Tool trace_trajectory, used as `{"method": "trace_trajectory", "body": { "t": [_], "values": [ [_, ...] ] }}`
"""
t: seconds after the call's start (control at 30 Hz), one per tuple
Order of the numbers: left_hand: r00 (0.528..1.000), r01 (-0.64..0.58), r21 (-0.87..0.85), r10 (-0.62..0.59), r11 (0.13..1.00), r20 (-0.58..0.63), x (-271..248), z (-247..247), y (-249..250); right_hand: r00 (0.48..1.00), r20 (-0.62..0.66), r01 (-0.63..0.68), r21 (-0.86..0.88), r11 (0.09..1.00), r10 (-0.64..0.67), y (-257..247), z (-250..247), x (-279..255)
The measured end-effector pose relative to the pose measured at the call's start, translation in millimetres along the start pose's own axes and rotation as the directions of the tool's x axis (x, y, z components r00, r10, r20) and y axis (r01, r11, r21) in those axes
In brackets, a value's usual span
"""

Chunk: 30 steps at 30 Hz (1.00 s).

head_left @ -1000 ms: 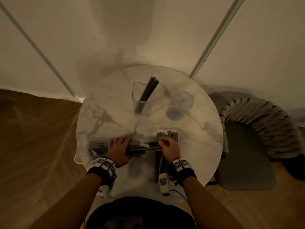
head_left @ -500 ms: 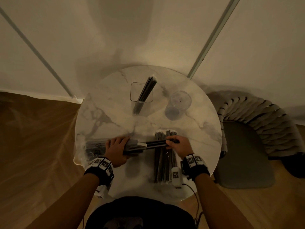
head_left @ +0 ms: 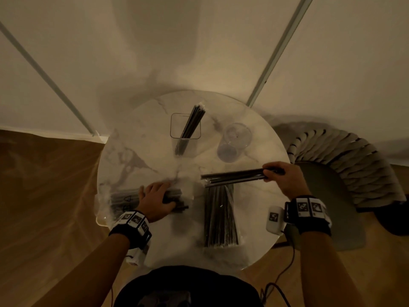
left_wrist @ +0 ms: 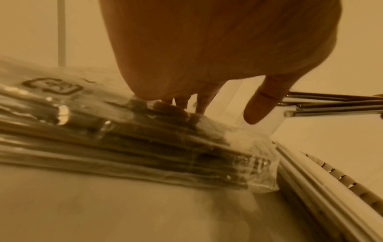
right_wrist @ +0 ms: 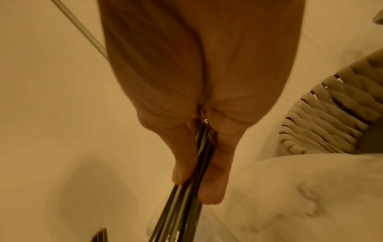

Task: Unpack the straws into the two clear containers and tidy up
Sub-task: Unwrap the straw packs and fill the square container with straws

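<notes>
On the round marble table (head_left: 141,151) my left hand (head_left: 162,196) presses flat on a clear plastic packet of dark straws (head_left: 124,199). In the left wrist view its fingertips (left_wrist: 202,104) push down on the packet (left_wrist: 145,139) and the thumb sticks out free. My right hand (head_left: 273,173) grips a small bundle of dark metal straws (head_left: 232,176), held level above the table and clear of the packet's mouth. The right wrist view shows thumb and fingers (right_wrist: 184,167) pinching the bundle (right_wrist: 182,206). A square clear container (head_left: 174,129) holds several straws (head_left: 193,122). Beside it, the round clear glass (head_left: 234,140) is empty.
A second pile of wrapped straws (head_left: 220,218) lies lengthwise near the table's front edge, under the held bundle. A woven-back chair (head_left: 345,165) stands close on the right. A wall is right behind the table, and a cable (head_left: 285,273) hangs by the front right.
My right hand has drawn the bundle of straws out of the packet, moving right and away from the left hand. The left hand stayed pressing on the packet.
</notes>
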<state>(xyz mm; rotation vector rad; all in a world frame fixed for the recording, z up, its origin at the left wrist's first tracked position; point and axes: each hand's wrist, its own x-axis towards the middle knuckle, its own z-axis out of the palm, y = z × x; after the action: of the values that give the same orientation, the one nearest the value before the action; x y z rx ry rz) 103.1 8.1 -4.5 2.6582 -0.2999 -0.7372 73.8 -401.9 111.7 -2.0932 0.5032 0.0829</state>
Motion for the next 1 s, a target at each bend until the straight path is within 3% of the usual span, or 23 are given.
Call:
{"method": "trace_trajectory", "body": {
  "t": [0.1, 0.17, 0.23, 0.3, 0.4, 0.47, 0.6, 0.77, 0.87, 1.0],
  "values": [
    [0.984, -0.073, -0.270, 0.025, 0.960, -0.177, 3.5, -9.5, 17.3, 0.997, -0.024, 0.069, -0.003, 0.998, -0.069, -18.4, -6.2, -1.1],
    [0.971, -0.083, -0.519, -0.048, 0.850, -0.233, 6.9, -22.5, 38.1, 0.994, -0.016, 0.105, 0.021, 0.994, -0.105, -29.8, 0.9, -1.7],
    [0.976, -0.033, -0.782, -0.148, 0.623, -0.160, 9.3, -40.0, 60.0, 0.992, -0.015, 0.123, 0.072, 0.990, -0.122, -41.4, 13.5, -3.2],
    [0.984, 0.061, -0.946, -0.176, 0.318, 0.004, 11.1, -54.9, 76.0, 0.990, -0.008, 0.142, 0.103, 0.985, -0.142, -52.4, 29.0, -5.1],
    [0.974, 0.167, -0.985, -0.145, -0.046, 0.172, 10.5, -70.5, 87.0, 0.983, -0.014, 0.183, 0.114, 0.977, -0.182, -67.1, 51.4, -7.9],
    [0.958, 0.185, -0.959, -0.176, -0.217, 0.224, 11.7, -74.7, 89.2, 0.981, -0.048, 0.194, 0.112, 0.975, -0.190, -73.9, 64.0, -8.6],
    [0.929, 0.146, -0.917, -0.266, -0.371, 0.256, 16.6, -76.2, 88.3, 0.961, -0.143, 0.248, 0.055, 0.967, -0.239, -83.0, 89.6, -12.4],
    [0.923, 0.153, -0.877, -0.251, -0.455, 0.291, 14.6, -79.3, 87.2, 0.887, -0.204, 0.414, -0.049, 0.909, -0.415, -104.9, 117.4, -28.8],
    [0.919, 0.223, -0.851, -0.189, -0.475, 0.346, 11.2, -77.8, 82.9, 0.869, -0.192, 0.451, -0.076, 0.889, -0.457, -112.1, 122.0, -32.4],
    [0.921, 0.246, -0.815, -0.135, -0.524, 0.364, 8.4, -75.6, 76.7, 0.883, -0.088, 0.453, -0.087, 0.887, -0.460, -115.5, 117.1, -27.9]
  ]
}}
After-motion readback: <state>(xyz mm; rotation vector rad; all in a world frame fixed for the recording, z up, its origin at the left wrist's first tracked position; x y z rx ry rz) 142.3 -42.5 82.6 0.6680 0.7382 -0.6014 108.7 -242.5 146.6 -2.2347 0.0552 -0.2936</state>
